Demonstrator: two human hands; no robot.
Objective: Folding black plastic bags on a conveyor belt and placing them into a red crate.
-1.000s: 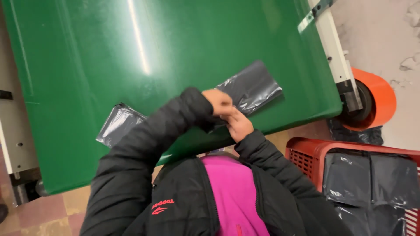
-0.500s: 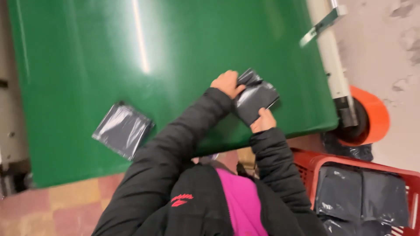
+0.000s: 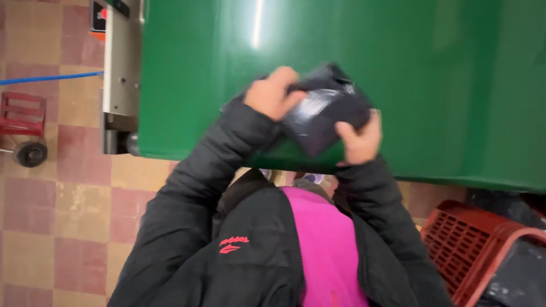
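- The left hand (image 3: 272, 92) gripped the upper left edge of a dark grey plastic mailer bag (image 3: 324, 111), its fingers curled over the top of the bag and pressed together on it
- The right hand (image 3: 359, 139) held the same bag at its lower right corner, thumb on the front and fingers wrapped behind, its grip pinching the plastic
- The bag was held between both hands above the near edge of the green table (image 3: 398, 68); it looked folded or bunched, with a glossy, lighter patch on its front, and whether it touched the table could not be told
- Both arms wore black puffy jacket sleeves (image 3: 187, 193), and a pink front panel (image 3: 327, 244) showed between the open sides of the jacket
- A grey metal frame (image 3: 120, 68) stood at the left end of the table, over a floor of red and tan tiles (image 3: 62, 210)
- A red plastic crate (image 3: 472, 239) sat at the lower right, near the person's right side, with dark bags (image 3: 520, 273) in it
- A small red wheeled cart (image 3: 23, 122) stood at the far left, well apart from the hands
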